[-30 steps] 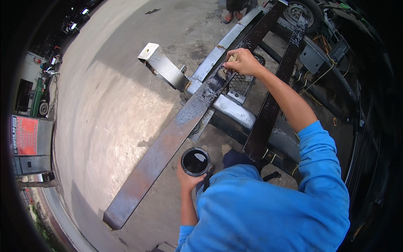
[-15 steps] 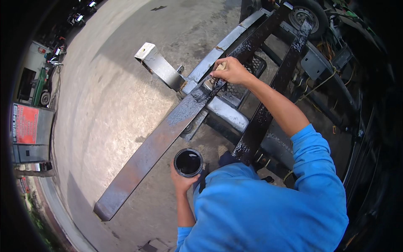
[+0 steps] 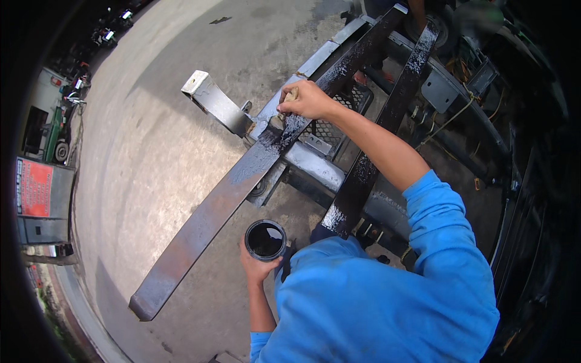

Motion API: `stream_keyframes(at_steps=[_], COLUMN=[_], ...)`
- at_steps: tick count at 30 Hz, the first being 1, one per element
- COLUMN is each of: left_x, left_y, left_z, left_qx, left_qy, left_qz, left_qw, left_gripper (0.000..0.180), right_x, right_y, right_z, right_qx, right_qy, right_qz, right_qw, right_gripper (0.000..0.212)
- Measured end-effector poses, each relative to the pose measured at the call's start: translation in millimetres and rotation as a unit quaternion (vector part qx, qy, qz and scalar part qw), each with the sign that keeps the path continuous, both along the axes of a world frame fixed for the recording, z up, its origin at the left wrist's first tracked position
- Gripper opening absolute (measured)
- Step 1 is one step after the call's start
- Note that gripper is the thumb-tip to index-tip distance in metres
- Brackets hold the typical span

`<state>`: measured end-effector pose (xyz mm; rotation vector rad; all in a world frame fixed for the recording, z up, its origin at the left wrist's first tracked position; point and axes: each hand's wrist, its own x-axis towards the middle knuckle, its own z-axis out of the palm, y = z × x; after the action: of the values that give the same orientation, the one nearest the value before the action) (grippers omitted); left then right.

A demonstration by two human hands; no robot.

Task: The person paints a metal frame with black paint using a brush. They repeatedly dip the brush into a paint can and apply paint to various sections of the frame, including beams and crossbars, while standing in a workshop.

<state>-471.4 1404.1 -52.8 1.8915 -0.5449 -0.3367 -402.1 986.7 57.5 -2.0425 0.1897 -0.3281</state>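
My right hand (image 3: 307, 100) is closed round the handle of a paintbrush (image 3: 276, 123). Its dark bristles press on the top face of a long steel beam (image 3: 206, 206). Wet black paint covers the beam's far part, while its near end is bare brownish-grey metal. Fingers wrapped about its side, my left hand (image 3: 259, 266) holds an open can of black paint (image 3: 265, 239) upright, just right of the beam's near half. A second beam (image 3: 378, 145), coated in glossy black, runs roughly parallel on the right.
A silver bracket (image 3: 215, 103) juts out left of the beam. Grey cross members (image 3: 315, 164) and a metal mesh step (image 3: 348, 109) lie between the beams. Another person's arm (image 3: 417, 12) shows at the far end. A rope (image 3: 448, 124) hangs on the right. A red sign (image 3: 34, 187) stands far left.
My right hand and the brush have moved slightly left and nearer along the beam. The view has shifted a little. Another person has come into view at the far end.
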Motion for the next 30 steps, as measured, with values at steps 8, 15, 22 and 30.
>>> stream_keyframes(at_steps=[8, 15, 22, 30], left_x=[-4, 2, 2, 5], left_y=[-5, -3, -1, -6], left_z=[-6, -14, -15, -20], left_qx=[-0.023, -0.044, -0.029, -0.031], left_qy=[0.007, 0.017, 0.004, 0.021], left_qz=[0.015, 0.018, 0.024, 0.023], left_qw=[1.0, 0.999, 0.999, 0.999], left_gripper=[0.101, 0.104, 0.105, 0.112], right_x=[-12, -23, -48, -53], right_y=[4, -4, -76, -7], right_z=[45, 3, 31, -11], right_qx=[-0.28, 0.001, -0.318, -0.009], right_qy=[-0.009, -0.066, 0.019, -0.042], right_qz=[-0.047, 0.045, -0.174, -0.011], right_qw=[0.959, 0.997, 0.932, 0.999], right_gripper=[0.011, 0.019, 0.02, 0.017])
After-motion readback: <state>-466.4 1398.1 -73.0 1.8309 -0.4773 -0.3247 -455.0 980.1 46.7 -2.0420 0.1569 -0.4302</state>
